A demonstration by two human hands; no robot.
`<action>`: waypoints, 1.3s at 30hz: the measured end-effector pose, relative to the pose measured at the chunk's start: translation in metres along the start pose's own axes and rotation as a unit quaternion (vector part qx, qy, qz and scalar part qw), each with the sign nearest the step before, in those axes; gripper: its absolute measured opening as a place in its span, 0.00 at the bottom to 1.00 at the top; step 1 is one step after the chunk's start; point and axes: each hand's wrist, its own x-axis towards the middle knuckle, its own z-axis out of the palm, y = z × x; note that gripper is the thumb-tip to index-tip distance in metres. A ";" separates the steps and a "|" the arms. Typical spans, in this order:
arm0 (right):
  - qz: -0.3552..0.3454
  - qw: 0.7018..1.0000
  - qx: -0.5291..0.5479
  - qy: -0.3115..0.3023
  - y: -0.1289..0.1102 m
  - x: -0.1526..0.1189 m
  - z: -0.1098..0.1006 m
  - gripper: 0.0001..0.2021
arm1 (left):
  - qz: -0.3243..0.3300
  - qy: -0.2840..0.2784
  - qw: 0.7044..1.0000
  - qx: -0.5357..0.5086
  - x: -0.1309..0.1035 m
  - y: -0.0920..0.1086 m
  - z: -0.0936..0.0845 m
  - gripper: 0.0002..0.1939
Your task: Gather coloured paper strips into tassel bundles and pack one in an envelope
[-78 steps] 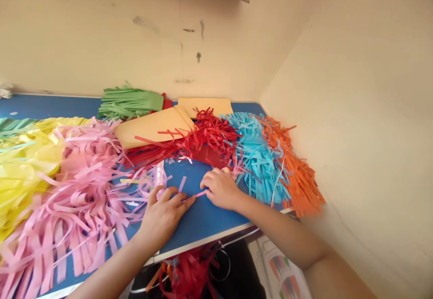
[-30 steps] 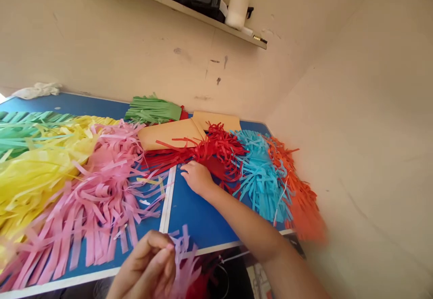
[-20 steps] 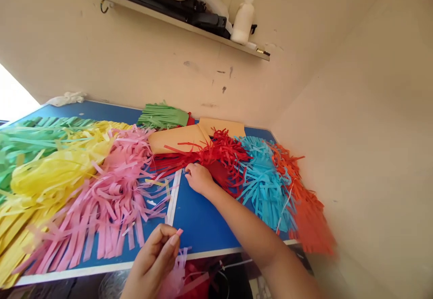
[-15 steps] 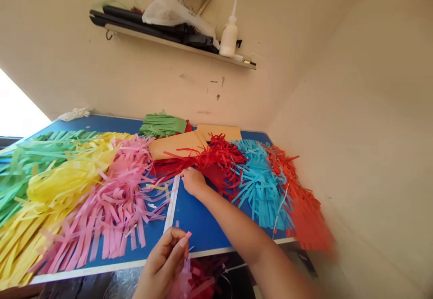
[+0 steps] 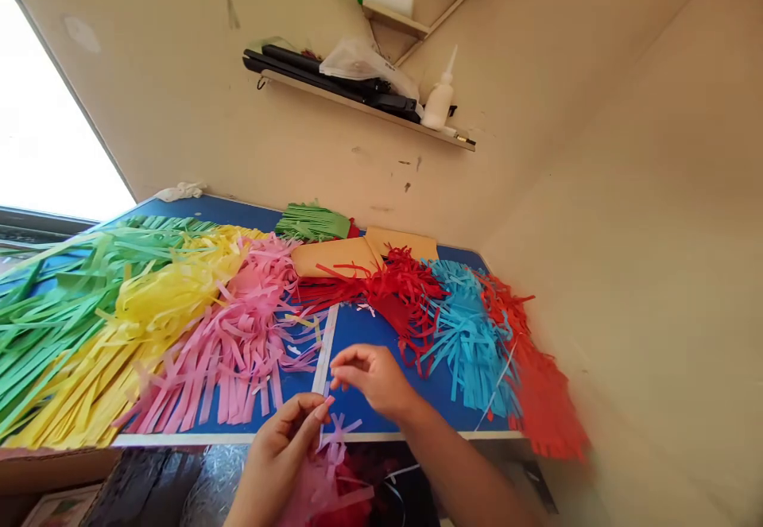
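At the table's front edge my left hand pinches the end of a pink paper strip, and pink fringed tissue hangs beneath it. My right hand is just up and to the right, fingertips drawn together above the strip's end; whatever lies between them is too small to name. Beyond the hands, red fringe lies across the blue table. Pink fringe is spread to the left, and blue fringe to the right.
Yellow fringe and green fringe cover the table's left. Orange-red fringe hangs over the right edge. Tan paper and a green bundle lie behind. A wall shelf holds a white bottle.
My right hand has come back from the red fringe toward my left hand. The view has shifted, showing a second bottle higher up. My left hand still pinches the pink strip.
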 end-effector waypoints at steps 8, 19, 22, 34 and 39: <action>0.045 0.942 0.312 0.112 0.013 -0.049 0.010 0.07 | 0.056 0.009 0.995 0.085 0.005 -0.001 0.009 0.19; -0.088 0.965 0.160 0.188 0.021 -0.076 -0.003 0.04 | 0.207 -0.005 0.950 0.233 0.002 0.016 0.032 0.11; -0.048 0.962 0.219 0.157 0.024 -0.081 -0.006 0.09 | 0.162 -0.037 0.966 0.199 0.002 0.014 0.035 0.12; -0.069 0.968 0.184 0.159 0.027 -0.091 -0.023 0.09 | 0.251 -0.104 0.923 0.272 0.018 0.017 0.036 0.11; -0.123 0.965 0.041 0.227 0.027 -0.092 -0.027 0.06 | 0.363 -0.044 0.887 0.283 0.023 0.006 0.039 0.09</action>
